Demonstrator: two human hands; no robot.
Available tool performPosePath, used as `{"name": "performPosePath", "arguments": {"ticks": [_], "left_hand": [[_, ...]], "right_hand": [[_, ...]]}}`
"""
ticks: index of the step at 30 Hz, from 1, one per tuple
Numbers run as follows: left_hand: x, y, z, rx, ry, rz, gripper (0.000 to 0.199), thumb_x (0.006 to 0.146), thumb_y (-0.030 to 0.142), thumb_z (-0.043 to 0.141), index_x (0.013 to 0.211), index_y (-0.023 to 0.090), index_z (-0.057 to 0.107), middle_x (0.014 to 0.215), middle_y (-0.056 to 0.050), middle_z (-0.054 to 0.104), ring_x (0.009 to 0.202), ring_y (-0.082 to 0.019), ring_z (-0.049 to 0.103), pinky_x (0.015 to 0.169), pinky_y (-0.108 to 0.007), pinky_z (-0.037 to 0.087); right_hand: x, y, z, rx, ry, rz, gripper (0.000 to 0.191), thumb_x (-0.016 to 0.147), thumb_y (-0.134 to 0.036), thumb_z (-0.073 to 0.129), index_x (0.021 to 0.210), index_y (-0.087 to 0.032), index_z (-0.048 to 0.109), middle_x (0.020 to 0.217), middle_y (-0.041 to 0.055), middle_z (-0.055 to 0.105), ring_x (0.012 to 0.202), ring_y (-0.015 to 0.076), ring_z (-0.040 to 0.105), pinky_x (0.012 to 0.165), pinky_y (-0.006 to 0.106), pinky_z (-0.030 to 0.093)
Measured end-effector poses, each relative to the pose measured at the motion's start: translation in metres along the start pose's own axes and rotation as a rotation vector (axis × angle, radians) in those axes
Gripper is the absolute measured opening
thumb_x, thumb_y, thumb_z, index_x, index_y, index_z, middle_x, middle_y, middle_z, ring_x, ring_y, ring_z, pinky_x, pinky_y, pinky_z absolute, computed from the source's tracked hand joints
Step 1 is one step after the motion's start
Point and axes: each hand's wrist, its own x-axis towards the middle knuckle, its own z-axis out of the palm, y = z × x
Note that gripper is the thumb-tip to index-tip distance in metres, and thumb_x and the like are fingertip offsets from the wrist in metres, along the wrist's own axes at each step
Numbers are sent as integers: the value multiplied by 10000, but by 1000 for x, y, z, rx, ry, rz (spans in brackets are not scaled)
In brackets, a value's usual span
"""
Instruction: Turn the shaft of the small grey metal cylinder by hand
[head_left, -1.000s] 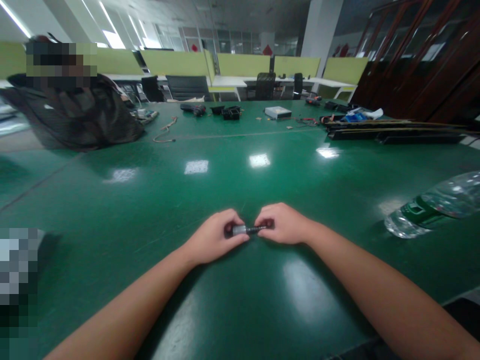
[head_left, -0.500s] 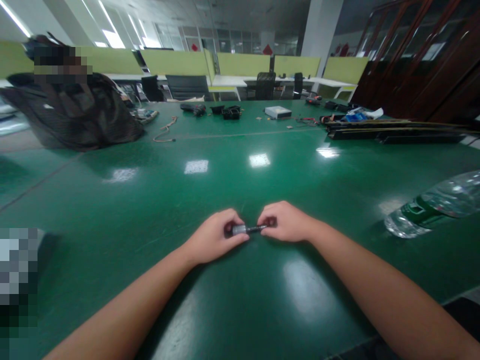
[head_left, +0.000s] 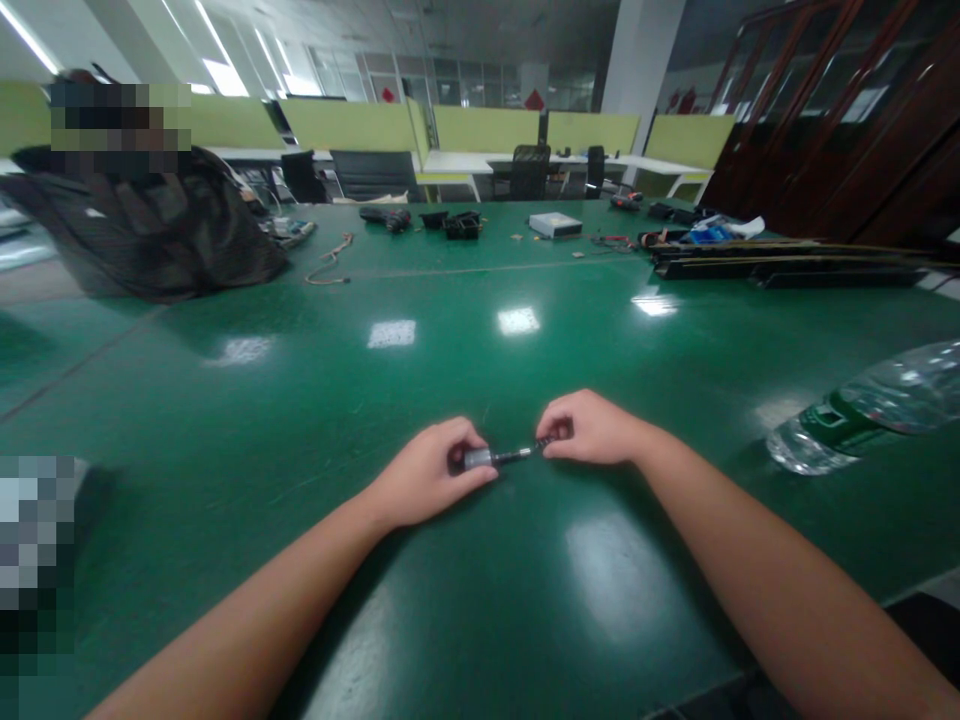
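My left hand (head_left: pixel 431 475) is closed around a short grey cylinder (head_left: pixel 478 458), which lies between thumb and fingers just above the table or on it. From the cylinder a thin dark shaft (head_left: pixel 511 456) with a bright metal tip points right, toward my other hand. My right hand (head_left: pixel 589 428) pinches a small, thin dark piece (head_left: pixel 545 441) whose kind I cannot make out. Its end is close to the shaft's tip; whether they touch is too small to tell. My fingers hide part of both items.
The green table (head_left: pixel 450 380) spreads all around. A clear plastic bottle (head_left: pixel 855 420) lies on the right. A large dark bag (head_left: pixel 165 220) stands at the far left. Toward the back are a cord (head_left: pixel 328 268), a silver box (head_left: pixel 555 225) and long black strips (head_left: pixel 795 265).
My right hand has moved a little right and away from me, carrying the small dark piece off the shaft's end, so the bright tip now shows. My left hand stays in place.
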Motion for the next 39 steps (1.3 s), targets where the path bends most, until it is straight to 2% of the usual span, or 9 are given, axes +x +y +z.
{"name": "performPosePath", "arguments": {"ticks": [4,7,13,18,26,39], "left_hand": [[1,0,1,2,5,-2,282,848,455,645,876,179,595,794,-15,597,701,-165,550,627,-260,415],[2,-1,2,10,12,-5,286,837,454,658,886,178,598,791,-14,597,697,-164,549,620,-258,412],[3,0,4,21,6,28,293,785,423,709,939,190,618,846,-20,625,748,-175,573,652,-265,423],[3,3,2,-10,-10,27,230,853,403,632,946,193,632,828,-17,630,731,-167,577,653,-263,429],[3,3,1,-21,5,20,223,832,391,653,901,180,630,814,-22,623,732,-169,576,649,-260,437],[3,2,1,-30,-5,17,246,836,419,646,894,182,618,805,-19,612,722,-167,563,639,-257,428]], "right_hand": [[2,-5,6,0,-19,-25,162,740,-201,744,897,-159,752,785,16,686,674,109,595,623,216,437],[7,-11,18,13,30,-56,172,756,-231,749,914,-162,751,810,21,694,697,111,603,646,216,434],[18,-21,38,-87,75,-223,145,809,-226,702,937,-180,752,857,34,697,756,131,610,685,229,415],[16,-22,37,-95,79,-230,144,820,-207,680,944,-176,746,864,35,693,765,133,611,690,228,418],[15,-21,40,-144,86,-267,171,815,-250,688,966,-187,737,872,35,688,784,148,607,714,246,416],[16,-20,38,-137,71,-279,162,831,-226,671,973,-189,738,875,42,693,794,152,610,723,250,417]]}}
